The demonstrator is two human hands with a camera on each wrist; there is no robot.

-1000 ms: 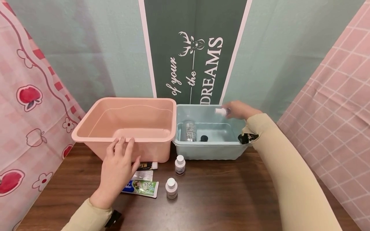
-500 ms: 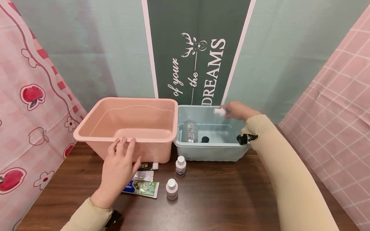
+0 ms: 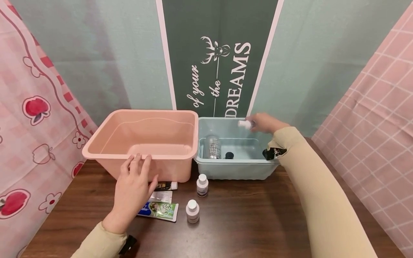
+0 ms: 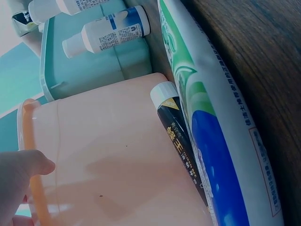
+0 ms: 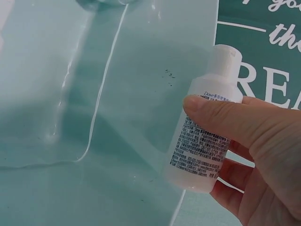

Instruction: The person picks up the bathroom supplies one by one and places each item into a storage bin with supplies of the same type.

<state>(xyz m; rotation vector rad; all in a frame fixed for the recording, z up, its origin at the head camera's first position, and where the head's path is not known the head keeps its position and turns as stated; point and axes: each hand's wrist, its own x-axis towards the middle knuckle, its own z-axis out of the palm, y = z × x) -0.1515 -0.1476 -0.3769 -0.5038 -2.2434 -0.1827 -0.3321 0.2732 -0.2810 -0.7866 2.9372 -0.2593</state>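
Observation:
My right hand [image 3: 264, 122] grips a small white Dove bottle [image 5: 202, 136] by its sides, the thumb across its printed label. The bottle is upside-up but tilted in the right wrist view, over the back part of a light blue bin [image 3: 235, 170]. Inside that bin lie a clear bottle [image 3: 212, 147] and a black cap [image 3: 229, 155], partly hidden by the front wall. My left hand [image 3: 130, 190] rests its fingertips on the front rim of a pink bin [image 3: 174, 168], fingers loosely extended. In the left wrist view the thumb [image 4: 40, 162] overlaps that rim.
Two white bottles, one nearer the bins [image 3: 202, 186] and one closer to me [image 3: 193, 212], stand on the wooden table. Beside my left hand lie a black tube [image 3: 166, 186], a clear packet [image 3: 162, 196] and a green-blue toothpaste tube [image 3: 162, 211]. Curtains surround the table.
The right hand and its bottle have shifted very slightly left over the blue bin. The left hand stays at the pink rim.

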